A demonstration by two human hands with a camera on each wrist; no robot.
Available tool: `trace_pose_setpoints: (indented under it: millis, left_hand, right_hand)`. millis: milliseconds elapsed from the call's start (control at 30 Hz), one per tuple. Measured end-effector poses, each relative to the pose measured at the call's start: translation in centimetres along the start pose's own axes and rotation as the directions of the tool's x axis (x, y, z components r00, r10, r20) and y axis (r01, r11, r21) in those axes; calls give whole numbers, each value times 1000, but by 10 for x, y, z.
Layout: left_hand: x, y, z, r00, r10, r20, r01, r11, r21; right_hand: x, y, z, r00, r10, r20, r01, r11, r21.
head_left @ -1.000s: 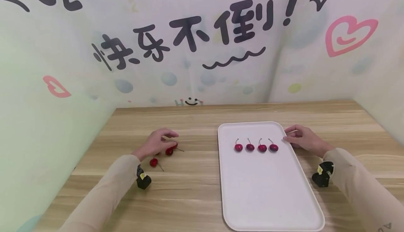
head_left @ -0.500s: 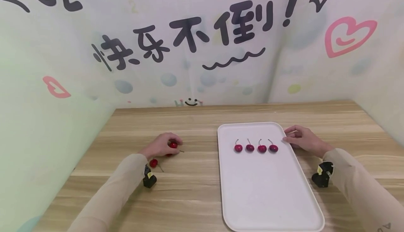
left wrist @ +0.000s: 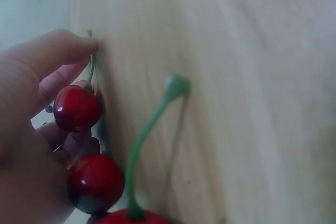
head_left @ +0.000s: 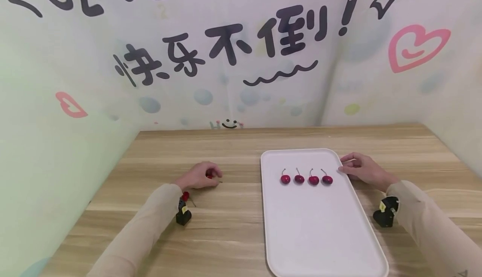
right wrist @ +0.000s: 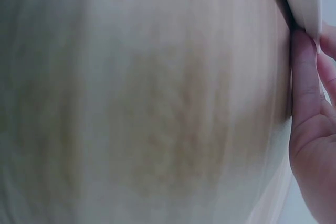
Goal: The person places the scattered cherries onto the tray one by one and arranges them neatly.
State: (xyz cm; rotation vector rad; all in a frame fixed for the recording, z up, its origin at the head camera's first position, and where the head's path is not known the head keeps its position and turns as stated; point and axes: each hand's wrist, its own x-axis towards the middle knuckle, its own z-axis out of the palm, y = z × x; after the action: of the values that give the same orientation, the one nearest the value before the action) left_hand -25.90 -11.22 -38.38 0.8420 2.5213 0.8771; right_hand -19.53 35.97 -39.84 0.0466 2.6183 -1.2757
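My left hand [head_left: 199,175] is low over the table at the left, thumb and fingers curled round a cherry [left wrist: 77,108]. In the left wrist view the thumb tip meets its green stem, though how firmly they grip is unclear. Nearer that camera are another cherry [left wrist: 97,182] and one with a long stem [left wrist: 137,217]. My right hand [head_left: 367,172] grips the right rim of the white tray [head_left: 324,235]; in the right wrist view a digit presses low against the edge, with fingers on its other side. Several cherries [head_left: 285,179] lie in a row on the tray, stems pointing away.
A loose cherry [head_left: 185,196] lies by the left wrist, partly hidden by the sleeve and the black wrist camera [head_left: 183,213]. The wooden table [head_left: 226,235] ends at a printed cloth [head_left: 203,80] behind.
My left hand has moved right and its fingers have closed in round a cherry, which stays about where it lay. My right hand stays on the tray rim. The head view shifts slightly.
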Motion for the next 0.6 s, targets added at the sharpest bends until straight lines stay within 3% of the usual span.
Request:
trace_pose_setpoints:
  millis: [600]
  left_hand:
    - [0,2,1,1000,-29,3,29,999,-38]
  right_hand:
    - [2,2,1,1000,3,-5,-3,1000,6]
